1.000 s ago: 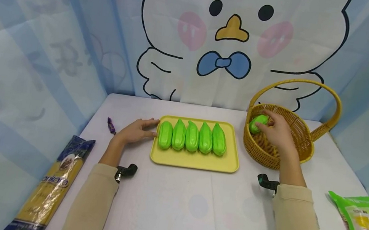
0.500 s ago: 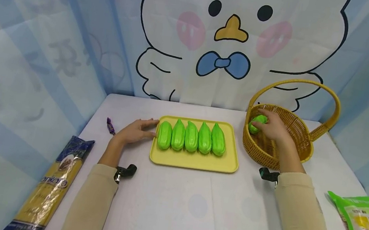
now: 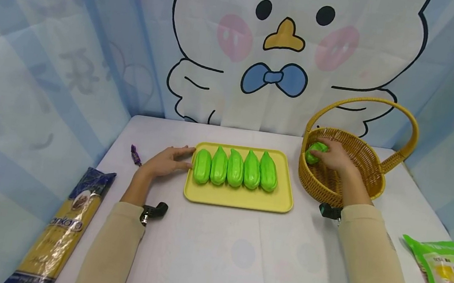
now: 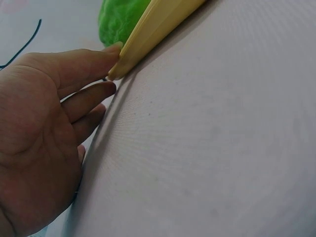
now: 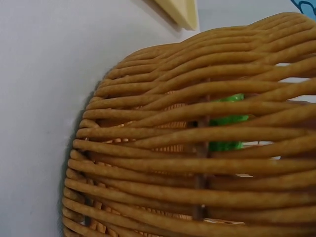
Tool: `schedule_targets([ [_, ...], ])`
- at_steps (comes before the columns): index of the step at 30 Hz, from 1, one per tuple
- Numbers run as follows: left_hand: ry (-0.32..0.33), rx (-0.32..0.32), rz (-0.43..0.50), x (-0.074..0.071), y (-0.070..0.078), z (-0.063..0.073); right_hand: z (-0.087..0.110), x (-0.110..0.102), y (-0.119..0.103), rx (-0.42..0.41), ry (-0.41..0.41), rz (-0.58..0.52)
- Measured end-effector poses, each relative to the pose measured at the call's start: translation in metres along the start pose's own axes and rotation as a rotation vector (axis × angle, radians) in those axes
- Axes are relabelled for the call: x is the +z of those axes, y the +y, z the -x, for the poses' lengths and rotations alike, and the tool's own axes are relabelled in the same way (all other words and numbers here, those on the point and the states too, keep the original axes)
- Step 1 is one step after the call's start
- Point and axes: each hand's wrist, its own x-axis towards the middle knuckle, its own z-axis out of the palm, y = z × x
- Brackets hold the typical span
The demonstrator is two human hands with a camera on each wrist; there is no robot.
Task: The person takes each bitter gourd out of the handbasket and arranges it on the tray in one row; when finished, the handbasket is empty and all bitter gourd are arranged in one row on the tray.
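Several green toy bitter melons (image 3: pixel 235 168), plump and ridged, stand side by side on a yellow tray (image 3: pixel 238 201) in the head view. At that tray's left edge my left hand (image 3: pixel 165 161) rests with extended fingers; in the left wrist view the thumb tip (image 4: pixel 116 48) lies at the rim. My right hand (image 3: pixel 337 158) reaches inside a wicker basket (image 3: pixel 318 190) at the back right, fingers and thumb around another green toy bitter melon (image 3: pixel 313 159) near the basket's left wall. The weave of the basket (image 5: pixel 187 163) hides most of that hand in the right wrist view.
A tall arched handle (image 3: pixel 413 136) rises over the basket. A yellow and blue pasta packet (image 3: pixel 66 221) lies at left, a purple wrapped candy (image 3: pixel 136 155) behind it. At the right edge is a green food bag (image 3: pixel 448 277). Printed curtains enclose the white table.
My right hand has sunk a little deeper into the basket with the green toy bitter melon, and the right forearm has shifted forward. The left hand and the tray look unchanged.
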Motion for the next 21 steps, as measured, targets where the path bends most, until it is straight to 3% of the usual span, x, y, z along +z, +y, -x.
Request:
schedule_targets([
  [8, -0.008, 0.026, 0.015, -0.0005, -0.0010, -0.0021, -0.0053, 0.0009, 0.0070, 0.026, -0.050, -0.055],
  [21, -0.012, 0.032, 0.007, -0.0009, -0.0021, -0.0018, -0.0021, 0.0026, 0.0086, 0.054, -0.046, -0.103],
])
